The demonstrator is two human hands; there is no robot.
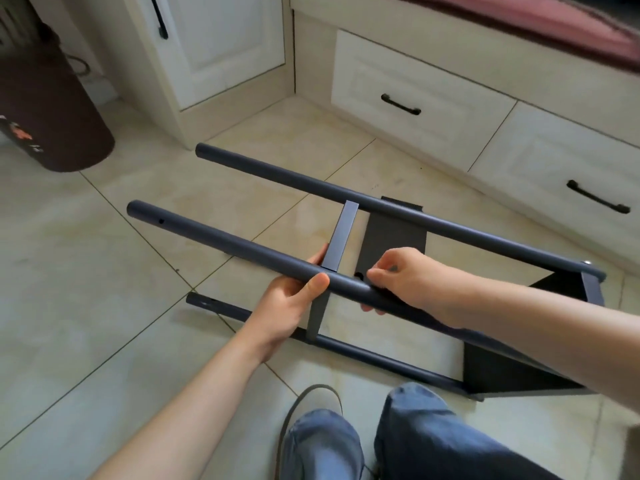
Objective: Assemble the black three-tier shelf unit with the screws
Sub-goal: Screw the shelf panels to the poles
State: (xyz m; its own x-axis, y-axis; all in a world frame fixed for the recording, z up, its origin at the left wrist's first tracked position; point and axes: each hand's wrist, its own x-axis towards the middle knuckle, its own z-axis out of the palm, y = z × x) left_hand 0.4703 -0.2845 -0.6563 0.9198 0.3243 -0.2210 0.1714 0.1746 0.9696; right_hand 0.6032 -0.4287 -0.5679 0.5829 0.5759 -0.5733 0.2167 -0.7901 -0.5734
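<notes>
The black shelf unit lies on its side on the tiled floor. Three round poles run leftwards from an end shelf (540,362) at the right: a far pole (311,184), a near upper pole (214,240) and a low pole (363,355) on the floor. A middle shelf (341,237) stands edge-on between the poles. My left hand (291,306) grips the near upper pole just left of the middle shelf. My right hand (398,275) pinches something small, hidden by the fingertips, at a hole (359,276) in that pole. A screw head (587,262) shows on the far pole's right end.
White cabinet drawers with black handles (401,105) line the back and right. A brown cylindrical bin (52,109) stands at the far left. My knees in blue jeans (415,431) and a grey shoe (311,400) are just below the unit.
</notes>
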